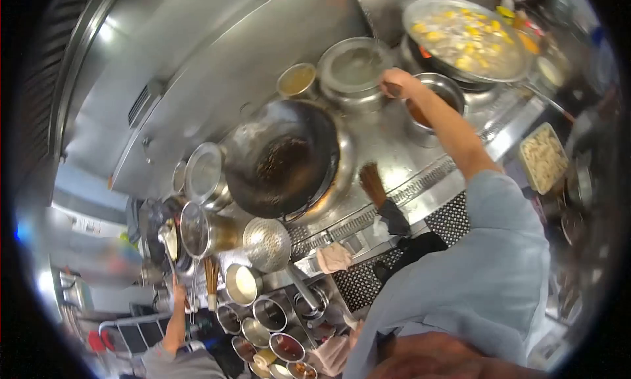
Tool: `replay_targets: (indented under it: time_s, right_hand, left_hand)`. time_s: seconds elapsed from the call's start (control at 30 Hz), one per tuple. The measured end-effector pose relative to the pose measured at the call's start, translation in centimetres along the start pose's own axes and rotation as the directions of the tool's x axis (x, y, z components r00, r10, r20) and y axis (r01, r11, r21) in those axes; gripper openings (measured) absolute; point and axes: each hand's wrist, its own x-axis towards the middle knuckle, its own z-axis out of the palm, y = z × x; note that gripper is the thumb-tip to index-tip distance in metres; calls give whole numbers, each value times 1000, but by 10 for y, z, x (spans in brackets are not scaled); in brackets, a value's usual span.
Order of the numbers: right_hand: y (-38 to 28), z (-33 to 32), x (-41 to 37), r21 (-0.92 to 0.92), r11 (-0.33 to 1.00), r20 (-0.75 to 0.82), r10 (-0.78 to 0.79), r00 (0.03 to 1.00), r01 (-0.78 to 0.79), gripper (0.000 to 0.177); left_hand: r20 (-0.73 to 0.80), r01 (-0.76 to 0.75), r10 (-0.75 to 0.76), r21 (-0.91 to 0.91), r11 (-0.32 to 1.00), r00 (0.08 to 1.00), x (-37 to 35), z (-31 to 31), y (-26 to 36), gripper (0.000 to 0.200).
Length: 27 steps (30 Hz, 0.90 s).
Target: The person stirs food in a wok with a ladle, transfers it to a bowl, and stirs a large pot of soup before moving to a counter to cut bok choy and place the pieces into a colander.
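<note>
My right hand [397, 83] is closed around the dark end of a handle, above the steel pot [453, 90] with brown contents. Beside it stands a large lidded pot [355, 67]. My left hand [355, 328] shows only in part at the lower edge, next to a pinkish cloth [334, 354]; its fingers are not clear. A large dark wok [282, 159] with brown residue sits on the stove. Right of the wok lies a bristle brush [372, 183].
A wide pan [460, 41] of yellow and pale pieces steams at the top right. A perforated ladle [266, 244] rests near several seasoning containers [287, 346]. At the right is a tray of pale food [543, 157]. A co-worker's arm [175, 323] reaches up at the lower left.
</note>
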Motion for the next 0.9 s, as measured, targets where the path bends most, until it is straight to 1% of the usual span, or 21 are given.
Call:
replay_targets:
  time_s: [0.03, 0.07, 0.1, 0.13, 0.2, 0.23, 0.27, 0.33, 0.37, 0.4, 0.47, 0.53, 0.57, 0.6, 0.63, 0.67, 0.7, 0.73, 0.8, 0.87, 0.9]
  right_hand:
    - [-4, -3, -9, 645, 756, 170, 0, 985, -112, 8]
    - [-4, 4, -18, 868, 432, 321, -117, 940, -243, 13]
    - [-8, 22, -37, 921, 312, 284, -131, 950, -232, 13]
    - [-10, 47, -54, 970, 210, 153, -150, 977, -120, 13]
    - [-11, 72, -55, 982, 76, 179, -107, 978, -172, 11]
    - [-16, 92, -68, 990, 138, 64, -154, 986, -43, 11]
    - [-16, 103, -65, 981, 193, 68, -195, 978, -30, 12]
    - [-37, 144, -102, 993, 112, -22, -179, 984, 43, 12]
    - [-45, 159, -118, 985, 166, -8, -195, 981, 41, 12]
    - [-49, 173, -133, 974, 222, 9, -204, 979, 38, 13]
    - [-52, 192, -167, 971, 236, 13, -223, 975, 41, 12]
    - [-48, 219, -203, 976, 171, 190, -339, 922, -138, 13]
    - [-36, 227, -203, 947, 164, 319, -390, 864, -276, 12]
    - [-27, 226, -201, 898, 159, 437, -436, 787, -410, 13]
    - [-18, 225, -199, 845, 160, 527, -406, 747, -510, 13]
    - [-10, 227, -200, 786, 154, 608, -371, 702, -599, 14]
    - [-7, 231, -210, 776, 218, 630, -316, 709, -592, 14]
    - [-4, 240, -224, 767, 272, 641, -271, 718, -581, 16]
    - [4, 259, -235, 820, 295, 525, -48, 850, -490, 17]
    - [22, 268, -228, 769, 345, 568, 19, 823, -538, 14]
    - [24, 273, -234, 613, 648, 501, 123, 857, -452, 8]
  left_hand:
    - [9, -19, 19, 18, 1000, 1000, 7, -1, 3, 36]
    - [23, -35, 34, 47, 998, 999, 13, -2, -2, 37]
    - [33, -69, 66, 97, 993, 997, 18, -1, -15, 37]
    - [58, -91, 84, 122, 988, 995, 26, -2, -22, 38]
    - [150, 43, -38, -25, 999, 988, 18, -18, 54, 49]
    - [119, -123, 124, -18, 992, 985, 9, -21, 84, 56]
    - [215, -239, 254, -96, 966, 943, 12, -34, 92, 62]
    - [300, -306, 357, -204, 930, 884, 2, -39, 109, 67]
    - [338, -312, 365, -203, 928, 867, 8, -46, 103, 69]
    - [355, -309, 360, -193, 931, 863, 16, -53, 94, 69]
    - [405, -158, 200, -136, 978, 892, 24, -55, 64, 68]
    - [519, -143, 180, -111, 984, 836, 22, -48, 36, 64]
    - [598, -115, 106, -23, 993, 794, 16, -44, 31, 64]
    - [572, -96, 46, 58, 994, 819, 11, -37, 22, 65]
    - [489, -102, 20, 141, 985, 872, 20, -32, -2, 64]
    - [460, -9, 18, -23, 1000, 887, 17, -28, -12, 64]
    - [437, 70, 23, -195, 978, 899, 13, -20, -16, 64]
    - [433, 54, 68, -264, 963, 899, 8, -19, -16, 60]
    - [385, 39, 72, -273, 961, 920, 12, -19, -18, 59]
    - [360, -5, 63, -160, 987, 931, 3, -16, -9, 58]
    - [398, 2, 49, -127, 992, 916, 9, -18, -12, 57]
